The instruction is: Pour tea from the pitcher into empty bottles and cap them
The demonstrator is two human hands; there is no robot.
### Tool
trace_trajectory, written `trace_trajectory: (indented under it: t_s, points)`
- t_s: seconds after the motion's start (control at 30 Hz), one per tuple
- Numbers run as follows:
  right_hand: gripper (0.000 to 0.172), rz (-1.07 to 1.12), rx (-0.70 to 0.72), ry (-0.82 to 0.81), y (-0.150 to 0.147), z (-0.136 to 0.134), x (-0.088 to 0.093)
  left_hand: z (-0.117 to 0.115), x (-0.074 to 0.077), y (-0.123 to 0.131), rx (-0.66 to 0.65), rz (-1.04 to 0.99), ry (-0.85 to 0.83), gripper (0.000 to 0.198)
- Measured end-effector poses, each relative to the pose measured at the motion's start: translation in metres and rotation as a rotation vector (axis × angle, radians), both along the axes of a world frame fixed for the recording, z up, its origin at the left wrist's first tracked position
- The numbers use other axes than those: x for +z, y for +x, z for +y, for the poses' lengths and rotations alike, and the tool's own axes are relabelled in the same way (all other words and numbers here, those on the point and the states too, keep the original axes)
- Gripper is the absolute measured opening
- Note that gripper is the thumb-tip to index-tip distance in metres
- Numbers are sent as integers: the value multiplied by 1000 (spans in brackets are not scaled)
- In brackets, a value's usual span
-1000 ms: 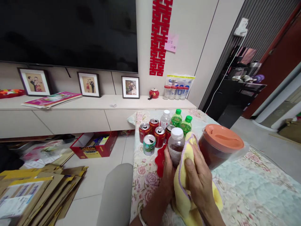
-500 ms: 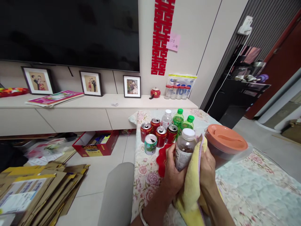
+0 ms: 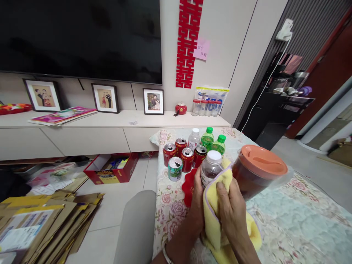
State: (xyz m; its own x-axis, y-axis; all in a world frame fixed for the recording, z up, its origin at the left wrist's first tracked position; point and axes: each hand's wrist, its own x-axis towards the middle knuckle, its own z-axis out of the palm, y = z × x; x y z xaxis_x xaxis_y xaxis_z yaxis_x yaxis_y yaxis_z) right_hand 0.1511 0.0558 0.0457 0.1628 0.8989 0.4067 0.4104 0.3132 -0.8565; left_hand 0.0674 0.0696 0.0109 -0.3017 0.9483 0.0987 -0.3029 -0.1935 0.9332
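Note:
A clear plastic bottle (image 3: 211, 167) with a white cap and a printed label is tilted in my left hand (image 3: 195, 209), whose fingers wrap its left side. My right hand (image 3: 232, 205) grips a yellow cloth (image 3: 213, 205) with a purple edge and presses it on the bottle's right side. The cloth hides the bottle's lower part and hangs down to the table. Just beyond stand several opened drink cans (image 3: 187, 159), a green can (image 3: 175, 168), two green-capped bottles (image 3: 219, 144) and another white-capped bottle (image 3: 194, 138). A red scalloped tray (image 3: 188, 187) lies left of the bottle.
An orange-lidded pitcher (image 3: 260, 170) of dark liquid stands right of my hands on the flowered tablecloth (image 3: 299, 216). A grey chair (image 3: 137, 227) is at the table's left edge. Flattened cardboard (image 3: 68, 216) and a red box (image 3: 111, 169) lie on the floor.
My right hand has come round to the front of the bottle with the cloth, covering more of it. The bottle has shifted slightly left and down in my left hand.

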Motion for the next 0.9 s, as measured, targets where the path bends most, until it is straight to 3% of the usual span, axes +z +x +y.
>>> trace_trajectory:
  t_s: [0.1,0.2,0.4,0.53,0.6,0.77,0.9]
  points:
    - [66,-193,-70,162,-3,-2,0,-3,2,0,-97,-166,6,47]
    - [72,-264,-33,274,-3,6,8,-7,3,-3,-77,-130,19,49]
    - [64,-120,234,179,8,36,22,-7,6,-3,42,-89,-34,51]
    - [61,-6,328,186,8,45,14,-3,0,-2,181,76,32,71]
    - [66,16,325,214,5,44,8,-2,-5,-3,221,109,35,69]
    - [99,-54,302,198,1,39,-7,1,-21,-7,295,174,72,61]
    - [99,-87,243,260,7,42,-21,0,-26,-4,288,256,103,57]
